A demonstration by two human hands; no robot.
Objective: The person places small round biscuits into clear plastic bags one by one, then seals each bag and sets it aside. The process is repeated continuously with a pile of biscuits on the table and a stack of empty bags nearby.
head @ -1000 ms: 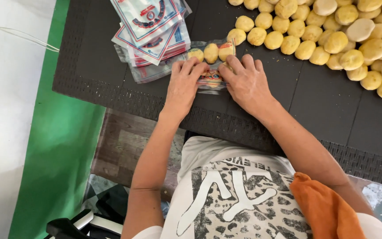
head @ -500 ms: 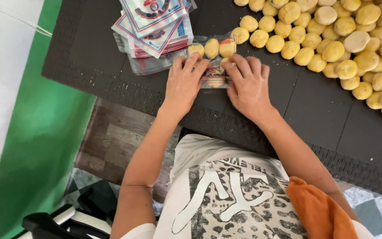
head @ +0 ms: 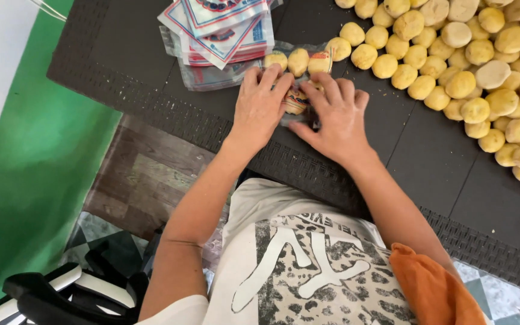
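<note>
My left hand (head: 261,104) and my right hand (head: 333,116) press side by side on a clear plastic bag (head: 299,78) that lies flat on a black mat (head: 151,66). Several round yellow cookies show inside the bag, three in a row just past my fingertips and one between my hands. The fingers of both hands hold the near end of the bag. A large heap of the same yellow cookies (head: 470,66) is spread over the mat to the right of my right hand.
A stack of empty printed plastic bags (head: 218,27) lies on the mat beyond my left hand. A green surface (head: 37,168) runs down the left side. An orange cloth (head: 434,289) rests on my lap. A black and white object (head: 61,292) sits low left.
The view has shifted, so the mat and bag sit slightly further right. Both hands stay on the bag, with my fingers drawn closer together over the cookie between them.
</note>
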